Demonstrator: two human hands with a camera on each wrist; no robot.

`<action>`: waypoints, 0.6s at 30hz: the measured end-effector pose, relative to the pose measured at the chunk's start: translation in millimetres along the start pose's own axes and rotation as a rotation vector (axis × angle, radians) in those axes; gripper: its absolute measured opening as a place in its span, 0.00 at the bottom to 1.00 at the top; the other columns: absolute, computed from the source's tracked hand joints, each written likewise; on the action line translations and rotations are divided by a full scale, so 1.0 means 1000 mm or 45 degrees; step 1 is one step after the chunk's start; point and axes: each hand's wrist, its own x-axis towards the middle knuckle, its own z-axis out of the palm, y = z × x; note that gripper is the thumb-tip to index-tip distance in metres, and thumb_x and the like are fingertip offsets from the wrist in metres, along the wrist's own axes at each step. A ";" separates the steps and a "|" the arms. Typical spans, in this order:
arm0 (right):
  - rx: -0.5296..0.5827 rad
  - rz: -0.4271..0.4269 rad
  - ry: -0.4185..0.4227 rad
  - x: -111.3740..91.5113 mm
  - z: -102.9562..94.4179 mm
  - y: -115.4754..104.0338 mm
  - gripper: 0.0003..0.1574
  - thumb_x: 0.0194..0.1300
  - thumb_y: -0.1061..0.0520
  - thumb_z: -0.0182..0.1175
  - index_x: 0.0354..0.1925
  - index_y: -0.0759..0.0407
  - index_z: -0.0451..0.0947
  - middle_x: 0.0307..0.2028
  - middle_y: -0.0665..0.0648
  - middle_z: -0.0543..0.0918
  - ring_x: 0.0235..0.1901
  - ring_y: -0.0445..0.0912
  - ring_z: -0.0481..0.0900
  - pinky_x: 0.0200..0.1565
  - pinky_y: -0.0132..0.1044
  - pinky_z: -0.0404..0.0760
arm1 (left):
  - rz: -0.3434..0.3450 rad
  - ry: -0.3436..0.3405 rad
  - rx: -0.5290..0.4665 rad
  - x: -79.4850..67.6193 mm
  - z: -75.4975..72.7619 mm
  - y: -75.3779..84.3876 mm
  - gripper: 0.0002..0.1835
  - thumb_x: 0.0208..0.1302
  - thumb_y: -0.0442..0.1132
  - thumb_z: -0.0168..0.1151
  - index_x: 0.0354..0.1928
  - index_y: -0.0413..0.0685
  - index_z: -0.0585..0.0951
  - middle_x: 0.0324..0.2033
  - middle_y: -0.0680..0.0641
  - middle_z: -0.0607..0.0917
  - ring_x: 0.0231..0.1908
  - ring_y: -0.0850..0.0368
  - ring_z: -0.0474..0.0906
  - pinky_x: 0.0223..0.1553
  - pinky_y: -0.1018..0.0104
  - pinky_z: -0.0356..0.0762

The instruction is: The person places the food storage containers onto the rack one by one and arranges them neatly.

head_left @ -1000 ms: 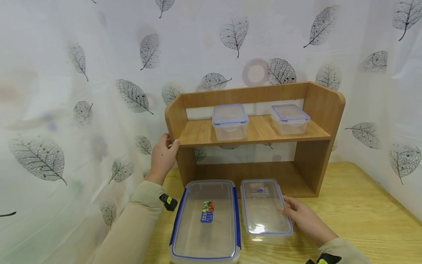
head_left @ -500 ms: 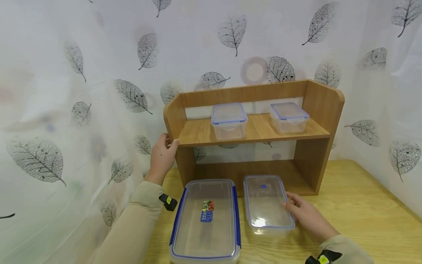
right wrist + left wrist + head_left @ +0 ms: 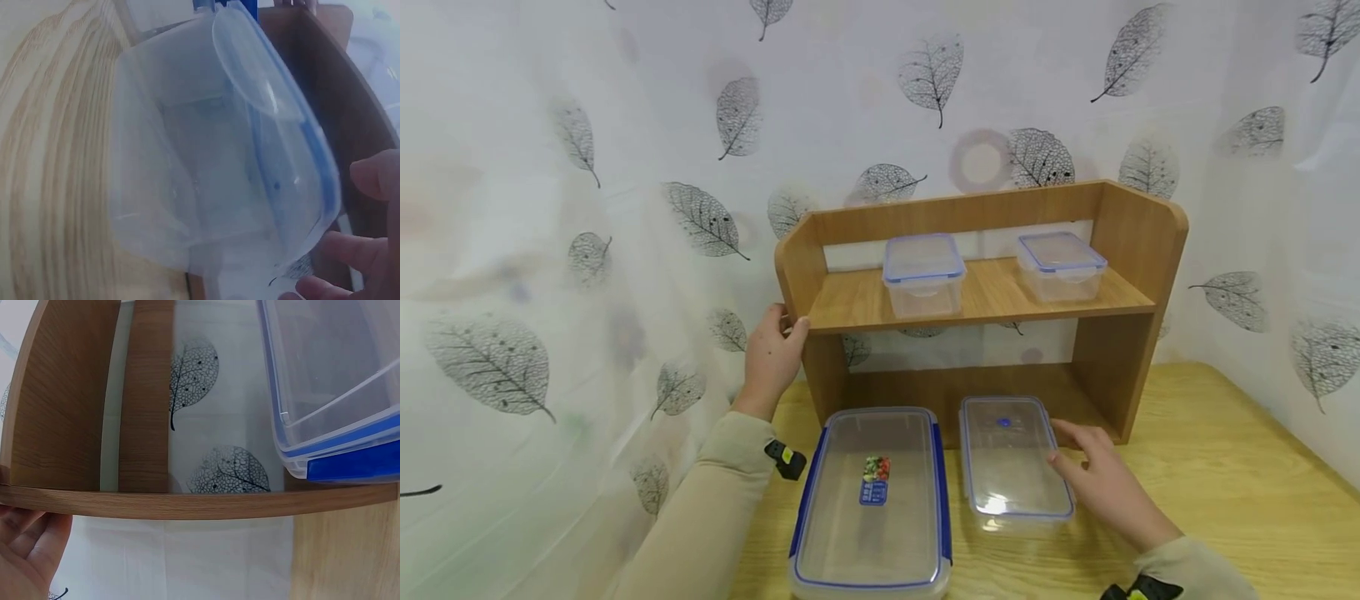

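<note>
My left hand (image 3: 771, 358) grips the left side panel of a wooden two-tier shelf (image 3: 977, 318), its thumb on the front edge; its fingers are partly hidden behind the panel. Beside the right long edge of a clear food container (image 3: 1015, 471) with a blue-sealed lid is my right hand (image 3: 1105, 483). Its fingers and thumb are spread, and the right wrist view shows the thumb (image 3: 375, 175) apart from the container wall. To the left of this container lies a larger food container (image 3: 880, 533) with dark blue side clips and a fruit label.
Two smaller lidded containers stand on the upper tier, one left of centre (image 3: 925, 279) and one at the right (image 3: 1062, 268). The shelf stands on a wooden table (image 3: 1232, 467), with a leaf-patterned curtain (image 3: 850, 100) behind and at the sides.
The clear container at the right has slid back towards the shelf and slightly right. My right hand followed it, and its fingers have since spread away from the edge. The left hand stays put.
</note>
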 end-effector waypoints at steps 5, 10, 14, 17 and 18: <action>-0.132 -0.161 0.012 -0.002 -0.001 -0.013 0.37 0.74 0.43 0.59 0.73 0.59 0.67 0.69 0.71 0.62 0.63 0.73 0.65 0.52 0.79 0.67 | -0.010 -0.003 -0.011 0.000 0.000 0.001 0.24 0.76 0.54 0.53 0.65 0.48 0.73 0.62 0.38 0.79 0.59 0.42 0.78 0.53 0.46 0.82; -0.265 -0.357 0.023 -0.008 0.005 -0.025 0.37 0.69 0.44 0.65 0.70 0.55 0.71 0.69 0.70 0.64 0.65 0.72 0.63 0.52 0.78 0.69 | 0.000 0.000 0.010 0.000 -0.001 0.000 0.24 0.76 0.54 0.52 0.65 0.47 0.73 0.61 0.38 0.79 0.59 0.42 0.78 0.54 0.46 0.81; -0.416 -0.575 0.076 -0.014 0.009 -0.030 0.38 0.63 0.44 0.71 0.68 0.50 0.74 0.68 0.67 0.68 0.64 0.68 0.66 0.53 0.74 0.71 | 0.019 -0.006 0.020 0.001 0.000 -0.001 0.24 0.76 0.54 0.52 0.64 0.47 0.73 0.60 0.38 0.80 0.58 0.42 0.78 0.54 0.46 0.81; -0.499 -0.710 0.095 -0.017 0.012 -0.032 0.40 0.59 0.43 0.73 0.67 0.48 0.76 0.69 0.65 0.69 0.65 0.65 0.67 0.54 0.72 0.73 | 0.024 -0.013 0.022 0.001 -0.001 -0.001 0.24 0.76 0.54 0.52 0.64 0.47 0.73 0.60 0.38 0.80 0.58 0.42 0.78 0.54 0.46 0.81; -0.522 -0.745 0.093 -0.018 0.012 -0.033 0.40 0.58 0.43 0.74 0.67 0.47 0.76 0.69 0.64 0.68 0.65 0.64 0.67 0.54 0.71 0.74 | 0.023 -0.011 0.022 0.001 -0.001 -0.001 0.24 0.76 0.54 0.52 0.64 0.47 0.73 0.60 0.39 0.80 0.58 0.42 0.78 0.54 0.46 0.81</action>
